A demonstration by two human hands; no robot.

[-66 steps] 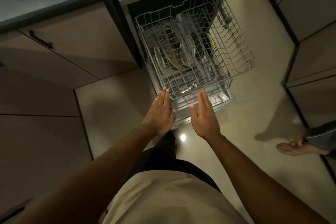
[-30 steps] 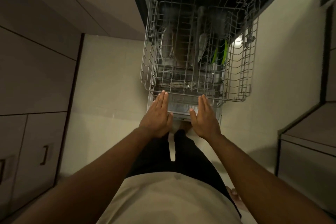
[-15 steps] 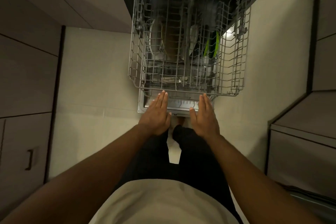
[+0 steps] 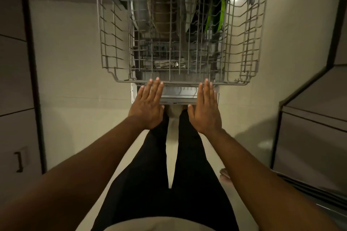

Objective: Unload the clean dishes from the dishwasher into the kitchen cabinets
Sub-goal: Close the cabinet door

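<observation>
Over the dishwasher: looking straight down at the pulled-out wire rack (image 4: 242, 82), my legs below it.
Left hand: left hand (image 4: 148, 106) is flat, fingers straight and together, tips right at the front rail of the rack — holding nothing.
Right hand: right hand (image 4: 205, 111) same deal, flat and relaxed, fingertips near the rail, nothing in it.
Dishes: all in the dishwasher for now. A round metal plate (image 4: 138, 5) stands on edge toward the left, a brownish plate (image 4: 162, 9) right beside it, and something bright green (image 4: 221, 13) on edge toward the right. They sit lower than the wire rack, seen through its grid.
Cutlery: some shiny pieces (image 4: 171, 64) lying near the front, too blurry to say which.
Door: the open dishwasher door (image 4: 180, 97) sticks out just under the hands.
Cabinets: a cabinet with a dark handle (image 4: 18, 161) at the left, more cabinet fronts (image 4: 309, 137) at the right.
Progress: I'd say barely started, nothing's out yet.
What could go wrong: the top rack covers the plates, so reaching through won't work — it probably has to slide back first. Shove it unevenly with flat hands and it could jam or rattle. Also dim light here, and easy to bang a shin on that door.
</observation>
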